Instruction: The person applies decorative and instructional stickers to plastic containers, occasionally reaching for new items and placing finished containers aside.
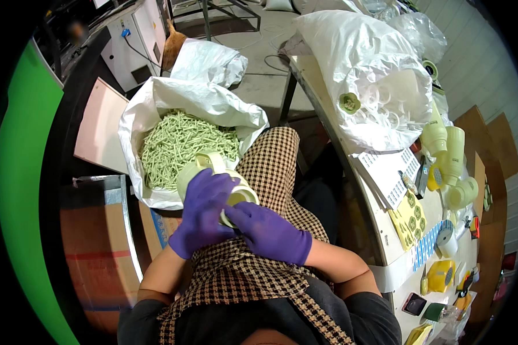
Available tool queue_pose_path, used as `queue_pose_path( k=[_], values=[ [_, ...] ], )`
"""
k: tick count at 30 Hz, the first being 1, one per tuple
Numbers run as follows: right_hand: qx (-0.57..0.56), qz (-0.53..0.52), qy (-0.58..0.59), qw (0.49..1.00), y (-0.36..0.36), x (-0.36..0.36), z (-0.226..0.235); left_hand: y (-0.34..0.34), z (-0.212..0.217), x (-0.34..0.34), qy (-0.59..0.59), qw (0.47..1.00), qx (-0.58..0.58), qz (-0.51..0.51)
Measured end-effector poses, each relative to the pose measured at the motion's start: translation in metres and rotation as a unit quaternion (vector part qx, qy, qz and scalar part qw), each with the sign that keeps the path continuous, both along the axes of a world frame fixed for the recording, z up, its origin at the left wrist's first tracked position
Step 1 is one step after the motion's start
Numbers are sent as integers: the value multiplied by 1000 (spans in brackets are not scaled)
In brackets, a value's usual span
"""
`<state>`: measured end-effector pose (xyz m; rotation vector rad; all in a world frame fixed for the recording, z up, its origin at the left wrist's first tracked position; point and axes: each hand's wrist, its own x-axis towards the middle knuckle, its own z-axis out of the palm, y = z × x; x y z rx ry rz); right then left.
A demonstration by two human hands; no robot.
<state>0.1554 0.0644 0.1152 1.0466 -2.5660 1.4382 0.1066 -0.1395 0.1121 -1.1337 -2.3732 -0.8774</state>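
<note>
I hold a pale green plastic jug-like piece [244, 195] with a loop handle over my lap, tilted with its round opening toward my right. My left hand [204, 210], in a purple glove and slightly smeared, is closed around its near side. My right hand [276, 236], gloved the same, is closed with its fingertips at the lower rim of the opening. What its curled fingers hold, if anything, is hidden. Just beyond the piece stands an open white sack [138, 135] of short pale green plastic sticks [181, 146].
A cardboard box [95, 247] stands at my left. On the workbench [351, 155] to my right are a white bag [351, 52] of translucent rings, pale green bottles [453, 152], a sticker sheet [408, 221], a tape roll [446, 241] and a yellow object [441, 276]. A checked apron [270, 155] covers my lap.
</note>
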Motion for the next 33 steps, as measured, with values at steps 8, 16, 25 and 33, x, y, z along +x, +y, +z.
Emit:
queue_pose_path(
  k=[8,16,25,33],
  values=[
    [-39,-488,283,825,157,-78,53,-68,74,-51,-370,748,466,-295],
    [150,-549,298,766,211,-138,5,9,-26,-74,-556,546,530,-334],
    [-237,-140,-161,948,57,28,46,7,-57,-88,-582,470,561,-353],
    [-243,-157,-345,893,23,15,17,9,-58,-84,-589,480,569,-316]
  ],
)
